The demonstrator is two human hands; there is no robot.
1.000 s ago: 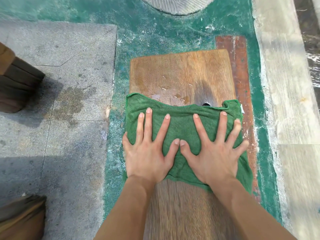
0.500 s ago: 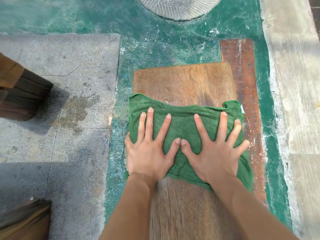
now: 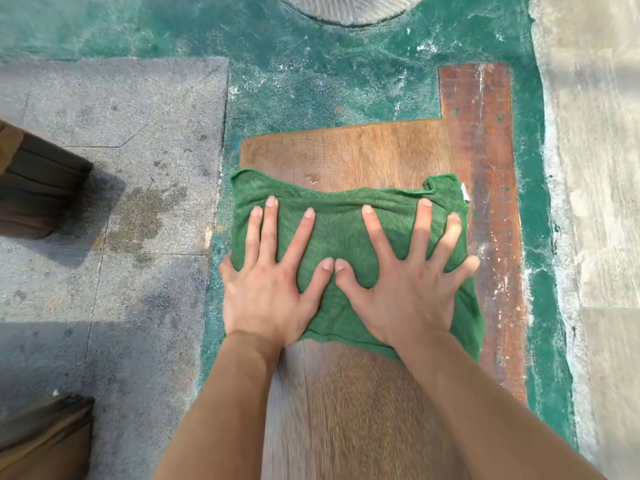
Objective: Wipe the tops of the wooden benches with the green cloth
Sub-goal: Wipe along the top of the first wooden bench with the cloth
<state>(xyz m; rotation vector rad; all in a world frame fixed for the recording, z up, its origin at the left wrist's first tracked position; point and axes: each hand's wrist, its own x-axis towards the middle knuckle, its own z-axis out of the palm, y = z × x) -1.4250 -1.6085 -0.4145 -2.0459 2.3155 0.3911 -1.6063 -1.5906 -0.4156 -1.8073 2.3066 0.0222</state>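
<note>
A wooden bench (image 3: 346, 150) runs from the bottom of the head view up to its rounded far end. The green cloth (image 3: 339, 230) lies spread across the bench's full width, close to that far end. My left hand (image 3: 273, 282) presses flat on the cloth's left half with fingers spread and straight. My right hand (image 3: 405, 282) presses flat on the right half in the same way. The two thumbs touch at the cloth's middle. A few water drops sit on the bare wood just beyond the cloth.
A reddish-brown plank (image 3: 485, 202) lies on the floor along the bench's right side. Green painted floor (image 3: 329, 81) surrounds the bench end. Grey paving slabs (image 3: 104, 168) lie left, with dark wooden pieces at the left edge (image 3: 34, 188) and lower-left corner (image 3: 41, 441). A round ribbed cover (image 3: 349, 8) sits ahead.
Both hands have pushed the cloth forward along the bench toward its far end; less bare wood shows beyond the cloth and the dark knot hole is now covered.
</note>
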